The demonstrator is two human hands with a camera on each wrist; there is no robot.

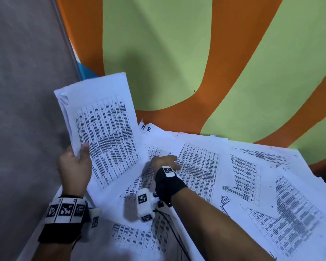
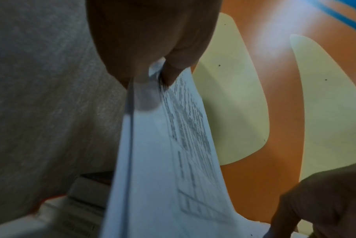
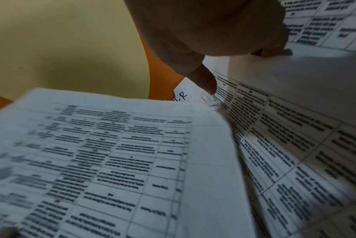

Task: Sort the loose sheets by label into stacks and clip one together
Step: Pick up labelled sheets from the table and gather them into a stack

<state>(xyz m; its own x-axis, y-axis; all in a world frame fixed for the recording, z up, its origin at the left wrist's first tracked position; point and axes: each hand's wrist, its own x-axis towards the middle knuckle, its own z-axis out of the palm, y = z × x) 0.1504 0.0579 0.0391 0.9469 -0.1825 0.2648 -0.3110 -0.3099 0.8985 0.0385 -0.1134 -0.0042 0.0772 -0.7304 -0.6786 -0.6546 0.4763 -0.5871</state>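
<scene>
Sorting looks barely begun. The left hand (image 1: 73, 166) pinches a small bundle of sheets (image 1: 104, 132), raised at centre left. The right hand (image 1: 165, 162) presses flat on loose sheets (image 1: 252, 181) strewn across the desk at lower right. No clip is visible.

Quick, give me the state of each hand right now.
Left hand: holding a raised stack of printed sheets, thumb pinched on its front.
Right hand: open, fingers resting on the loose sheets on the table.
</scene>
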